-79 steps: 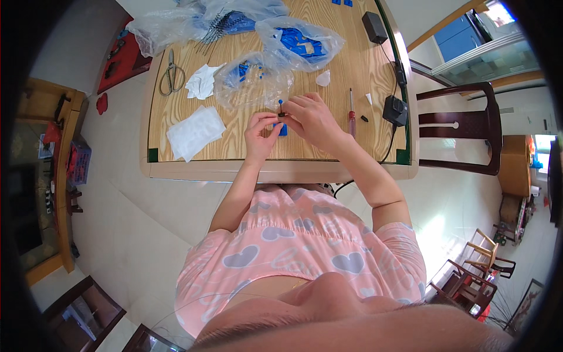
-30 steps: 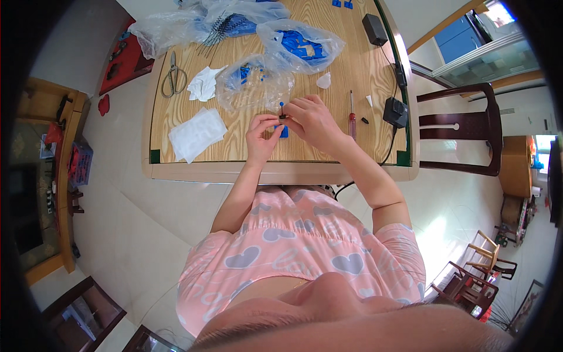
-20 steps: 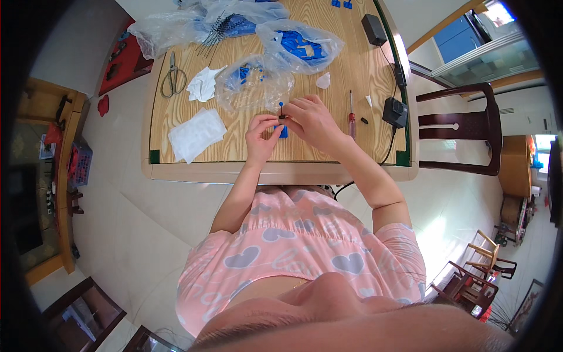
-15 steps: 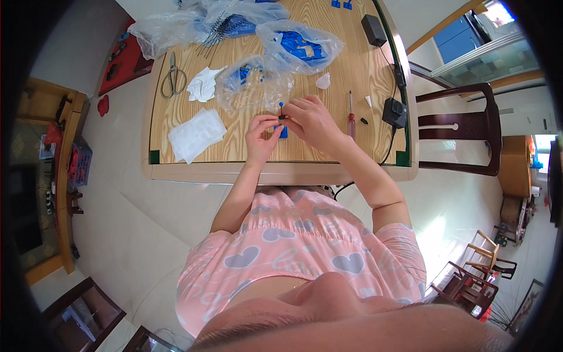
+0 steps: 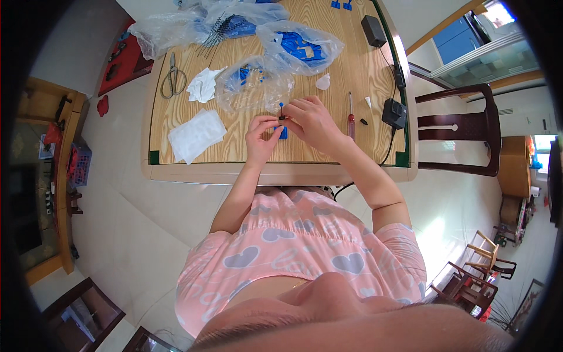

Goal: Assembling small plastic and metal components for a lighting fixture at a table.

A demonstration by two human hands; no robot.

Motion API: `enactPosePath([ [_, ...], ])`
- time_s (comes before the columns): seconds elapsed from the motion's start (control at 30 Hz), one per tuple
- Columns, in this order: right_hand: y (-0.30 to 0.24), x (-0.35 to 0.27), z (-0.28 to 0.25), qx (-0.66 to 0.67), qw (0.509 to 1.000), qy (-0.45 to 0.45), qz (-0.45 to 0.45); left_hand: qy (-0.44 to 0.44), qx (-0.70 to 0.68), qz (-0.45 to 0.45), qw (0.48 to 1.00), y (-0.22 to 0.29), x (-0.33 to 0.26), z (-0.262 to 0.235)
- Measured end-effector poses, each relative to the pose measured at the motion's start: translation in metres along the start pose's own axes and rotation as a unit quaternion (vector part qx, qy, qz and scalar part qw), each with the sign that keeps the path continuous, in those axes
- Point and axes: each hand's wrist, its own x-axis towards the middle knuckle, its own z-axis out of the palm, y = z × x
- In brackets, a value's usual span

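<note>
Near the table's front edge, my left hand (image 5: pixel 262 138) and my right hand (image 5: pixel 315 124) meet around a small dark part (image 5: pixel 282 117). Thumb and fingertips of both hands pinch it from either side. A small blue ball (image 5: pixel 281 104) on a thin stem rises just above the dark part. Below it, between the hands, a blue block-like base (image 5: pixel 283 134) shows; whether it joins the dark part is hidden by my fingers. A clear plastic bag (image 5: pixel 254 88) with small blue and brass-coloured pieces lies just beyond my hands.
White sheets (image 5: pixel 197 135), a crumpled tissue (image 5: pixel 203 85) and scissors (image 5: pixel 173 82) lie on the left. Another bag holds blue parts (image 5: pixel 301 47) at the back. To the right are a red-handled screwdriver (image 5: pixel 351 124), a small black piece (image 5: pixel 364 121) and a black box with a cable (image 5: pixel 394 113).
</note>
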Motion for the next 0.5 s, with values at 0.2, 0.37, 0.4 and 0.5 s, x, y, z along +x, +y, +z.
enactPosePath([
  [0.2, -0.0006, 0.0, -0.0006, 0.0, 1.0, -0.004, 0.002, -0.001, -0.004, -0.001, 1.0, 0.0021, 0.0006, -0.0005],
  [0.37, 0.0022, -0.001, 0.0011, -0.01, 1.0, -0.007, 0.005, 0.001, -0.009, -0.004, 1.0, 0.002, 0.0007, 0.0001],
  [0.4, 0.0015, -0.0007, 0.0005, -0.015, 1.0, -0.01, 0.006, 0.001, -0.007, -0.002, 1.0, 0.0018, 0.0005, -0.0003],
  [0.5, -0.0001, 0.0, -0.0012, -0.017, 1.0, -0.013, 0.008, 0.001, -0.003, -0.002, 1.0, 0.0029, 0.0006, -0.0008],
])
